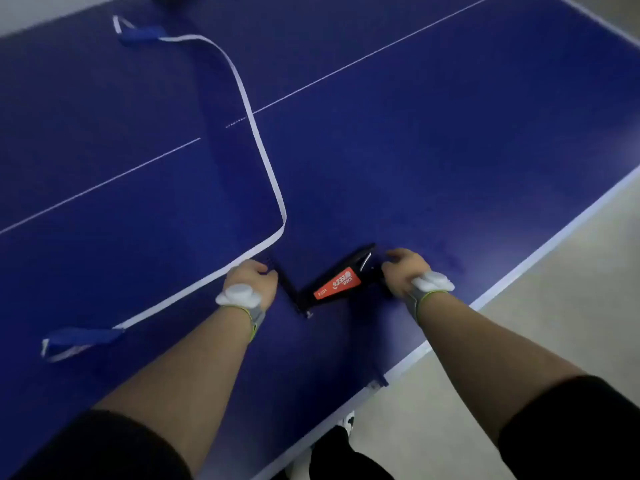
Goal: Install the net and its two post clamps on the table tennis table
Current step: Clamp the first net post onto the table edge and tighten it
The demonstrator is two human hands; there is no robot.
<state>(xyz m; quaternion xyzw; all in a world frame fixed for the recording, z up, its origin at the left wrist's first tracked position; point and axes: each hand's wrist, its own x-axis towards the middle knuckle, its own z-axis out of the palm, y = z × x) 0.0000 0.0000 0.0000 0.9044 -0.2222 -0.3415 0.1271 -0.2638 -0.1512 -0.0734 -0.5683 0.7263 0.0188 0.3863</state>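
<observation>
Smooth, matt blue table top with thin painted white lines. Soft cloth net, dark see-through mesh edged with white tape, at left of frame. Black hard post clamp, lower middle, with shiny orange sticker and small shiny metal bit.

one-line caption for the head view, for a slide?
Both hands, left and right, grip a black post clamp on the blue table; net lies flat.

— What's worn?
— Black short sleeves, bare forearms. Grey wristbands edged yellow-green; a white puck-like device sits on the left hand and right hand.
— Below?
— Black trousers, a black-and-white shoe.
</observation>
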